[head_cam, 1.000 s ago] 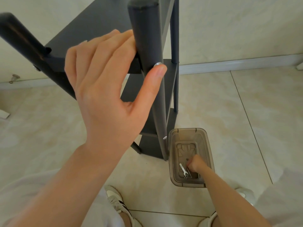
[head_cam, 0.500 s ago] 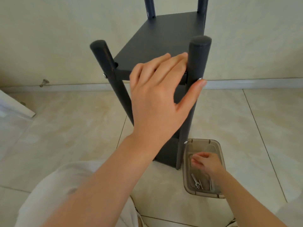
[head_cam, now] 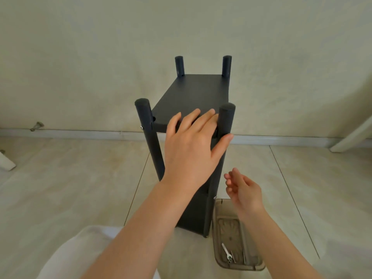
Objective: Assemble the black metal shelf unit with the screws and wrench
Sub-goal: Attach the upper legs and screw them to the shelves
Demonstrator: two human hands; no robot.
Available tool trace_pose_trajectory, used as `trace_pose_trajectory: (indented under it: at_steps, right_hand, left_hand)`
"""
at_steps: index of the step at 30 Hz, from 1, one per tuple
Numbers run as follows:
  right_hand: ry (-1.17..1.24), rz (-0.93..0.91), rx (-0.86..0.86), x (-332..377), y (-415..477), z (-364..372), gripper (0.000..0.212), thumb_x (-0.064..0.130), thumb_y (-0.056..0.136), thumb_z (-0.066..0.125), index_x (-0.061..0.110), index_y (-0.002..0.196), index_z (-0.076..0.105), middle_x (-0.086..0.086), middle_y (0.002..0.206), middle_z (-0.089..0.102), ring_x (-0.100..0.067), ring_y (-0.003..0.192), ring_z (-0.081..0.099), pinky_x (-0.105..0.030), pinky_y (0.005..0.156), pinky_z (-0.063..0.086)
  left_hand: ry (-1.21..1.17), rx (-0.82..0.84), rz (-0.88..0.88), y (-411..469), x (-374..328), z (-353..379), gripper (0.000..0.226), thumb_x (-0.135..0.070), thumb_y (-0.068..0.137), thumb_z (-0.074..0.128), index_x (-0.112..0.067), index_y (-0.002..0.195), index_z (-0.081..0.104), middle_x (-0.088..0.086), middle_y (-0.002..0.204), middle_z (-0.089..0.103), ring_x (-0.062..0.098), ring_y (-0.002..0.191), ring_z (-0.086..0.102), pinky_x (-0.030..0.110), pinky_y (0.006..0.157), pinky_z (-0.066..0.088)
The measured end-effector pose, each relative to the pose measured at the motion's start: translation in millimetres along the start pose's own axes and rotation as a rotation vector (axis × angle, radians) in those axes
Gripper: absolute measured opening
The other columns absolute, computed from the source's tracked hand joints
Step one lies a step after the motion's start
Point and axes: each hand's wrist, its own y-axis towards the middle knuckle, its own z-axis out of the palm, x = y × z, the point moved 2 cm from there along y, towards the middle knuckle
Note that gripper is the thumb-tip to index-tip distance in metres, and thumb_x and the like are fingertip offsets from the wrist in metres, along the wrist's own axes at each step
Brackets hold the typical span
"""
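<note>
The black metal shelf unit (head_cam: 193, 93) stands upright on the tiled floor, its four round posts rising above the top shelf. My left hand (head_cam: 189, 150) rests on the near edge of that shelf with straight fingers, and its thumb presses the front right post (head_cam: 226, 117). My right hand (head_cam: 245, 190) hovers lower right, beside that post and above a clear plastic box (head_cam: 216, 228). Its fingers are loosely curled and its palm side is hidden. A small silver wrench (head_cam: 226, 252) lies in the box. A screw head (head_cam: 142, 127) shows on the front left post.
The wall and its skirting run right behind the shelf unit. A door stop (head_cam: 37, 125) sticks out low on the left wall. A white object (head_cam: 6, 162) lies at the far left and a white board (head_cam: 352, 135) leans at the far right. My white-clothed knee is bottom left.
My right hand has lifted out of the plastic box and risen beside the front right post. The view has pulled back and up. My left hand keeps its place.
</note>
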Motion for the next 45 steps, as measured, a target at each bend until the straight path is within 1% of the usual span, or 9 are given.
trace_pose_trajectory:
  at_steps: [5, 12, 17, 21, 28, 31, 36, 39, 45]
  right_hand:
    - [-0.017, -0.042, 0.140, 15, -8, 27, 0.014, 0.019, 0.093, 0.066, 0.005, 0.093, 0.066, -0.006, 0.071, 0.065, -0.016, 0.065, 0.060, -0.032, 0.077, 0.055]
    - [-0.274, -0.141, 0.128, 15, -6, 45, 0.016, 0.020, 0.095, 0.064, 0.012, 0.105, 0.073, -0.007, 0.094, 0.076, -0.024, 0.090, 0.072, -0.037, 0.087, 0.058]
    - [-0.456, -0.197, 0.105, -3, -15, 74, 0.024, 0.037, 0.098, 0.056, 0.020, 0.094, 0.073, 0.001, 0.085, 0.076, -0.018, 0.085, 0.071, -0.031, 0.073, 0.058]
    - [-0.404, -0.125, 0.060, -13, -24, 100, 0.032, 0.044, 0.101, 0.044, 0.023, 0.094, 0.067, 0.003, 0.074, 0.073, -0.012, 0.077, 0.068, -0.020, 0.064, 0.042]
    - [-0.358, -0.002, 0.209, -26, -39, 117, 0.031, 0.035, 0.105, 0.037, 0.022, 0.086, 0.058, -0.003, 0.063, 0.062, -0.016, 0.058, 0.061, -0.028, 0.067, 0.053]
    - [-0.321, -0.035, 0.345, -33, -50, 118, 0.033, 0.027, 0.105, 0.043, 0.009, 0.083, 0.059, -0.005, 0.062, 0.060, -0.013, 0.052, 0.059, -0.022, 0.056, 0.050]
    - [-0.375, -0.015, 0.377, -34, -59, 126, 0.028, 0.032, 0.104, 0.042, 0.013, 0.090, 0.058, -0.006, 0.059, 0.057, -0.014, 0.044, 0.058, -0.021, 0.046, 0.049]
    - [-0.461, -0.056, 0.388, -33, -61, 137, 0.030, 0.032, 0.104, 0.041, 0.008, 0.093, 0.056, -0.004, 0.057, 0.057, -0.014, 0.043, 0.059, -0.022, 0.046, 0.051]
    - [-0.549, -0.128, 0.421, -33, -65, 161, 0.030, 0.034, 0.103, 0.043, 0.009, 0.091, 0.055, -0.014, 0.070, 0.062, -0.012, 0.042, 0.059, -0.021, 0.046, 0.048]
  left_hand:
    - [-0.014, 0.004, -0.011, 2, 9, -6, 0.055, -0.057, 0.099, 0.038, -0.021, 0.127, 0.069, -0.006, 0.135, 0.065, 0.020, 0.135, 0.053, 0.041, 0.112, 0.032]
    - [-0.050, 0.035, -0.045, 3, 23, -15, 0.056, -0.057, 0.098, 0.037, -0.021, 0.128, 0.068, -0.006, 0.133, 0.067, 0.020, 0.136, 0.052, 0.041, 0.113, 0.031]
    - [-0.150, 0.107, -0.138, 9, 44, -26, 0.048, -0.056, 0.097, 0.045, -0.027, 0.128, 0.067, -0.010, 0.129, 0.068, 0.018, 0.136, 0.051, 0.043, 0.116, 0.031]
    - [-0.282, 0.143, -0.207, 14, 67, -36, 0.031, -0.047, 0.097, 0.057, -0.028, 0.118, 0.070, -0.015, 0.108, 0.070, 0.019, 0.122, 0.061, 0.051, 0.108, 0.041]
    - [-0.381, 0.131, -0.240, -6, 79, -57, 0.030, -0.043, 0.095, 0.062, -0.023, 0.114, 0.074, -0.009, 0.105, 0.072, 0.022, 0.121, 0.061, 0.055, 0.104, 0.044]
    - [-0.432, 0.099, -0.236, -21, 84, -69, 0.033, -0.043, 0.091, 0.062, -0.019, 0.110, 0.076, -0.006, 0.104, 0.073, 0.025, 0.118, 0.063, 0.057, 0.103, 0.045]
    - [-0.455, 0.063, -0.265, -34, 89, -83, 0.032, -0.041, 0.088, 0.063, -0.022, 0.111, 0.076, -0.010, 0.105, 0.073, 0.024, 0.119, 0.062, 0.056, 0.102, 0.045]
    - [-0.493, 0.048, -0.312, -37, 99, -91, 0.029, -0.040, 0.087, 0.065, -0.028, 0.112, 0.075, -0.014, 0.106, 0.074, 0.015, 0.116, 0.064, 0.049, 0.101, 0.050]
    - [-0.499, 0.009, -0.412, -47, 131, -103, 0.013, -0.034, 0.093, 0.069, -0.047, 0.096, 0.070, -0.020, 0.084, 0.070, -0.002, 0.089, 0.065, 0.009, 0.082, 0.045]
